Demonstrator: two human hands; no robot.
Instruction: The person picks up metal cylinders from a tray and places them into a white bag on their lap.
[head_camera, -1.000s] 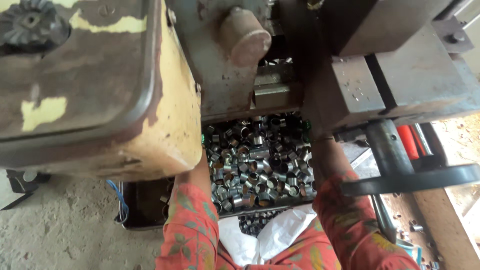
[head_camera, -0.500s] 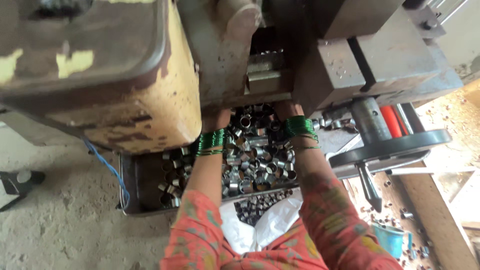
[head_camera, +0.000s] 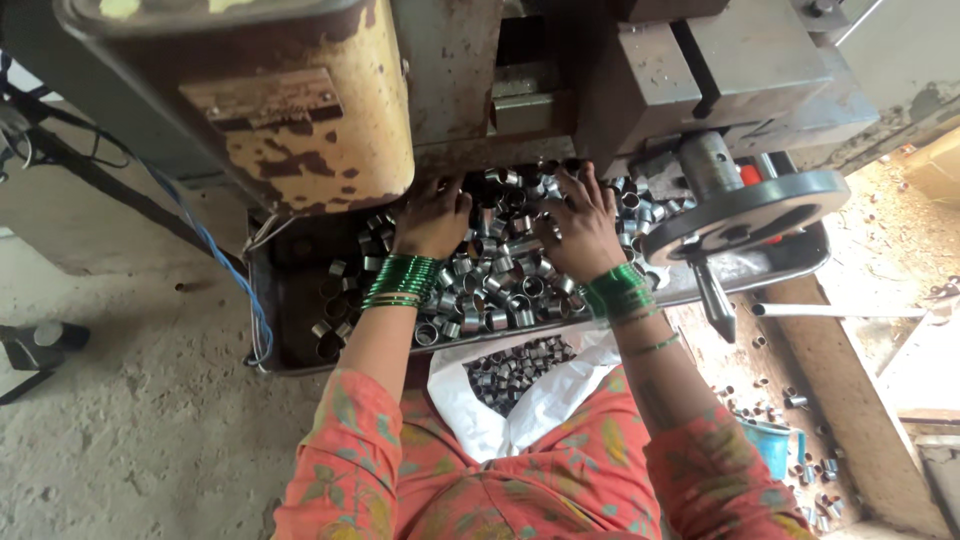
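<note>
1. Short metal rings (head_camera: 500, 285) lie heaped in a dark tray (head_camera: 290, 330) under the lathe (head_camera: 300, 120).
2. The left hand (head_camera: 432, 218) rests flat on the heap, fingers spread.
3. The right hand (head_camera: 578, 228) presses down, fingers splayed wide.
4. A white sack (head_camera: 540, 400) holds more rings, near a handwheel (head_camera: 745, 215).

Metal rings (head_camera: 500, 270) in tray (head_camera: 290, 300) under machine (head_camera: 450, 90), sack (head_camera: 520, 400) before tray, handwheel (head_camera: 745, 215) right
</note>
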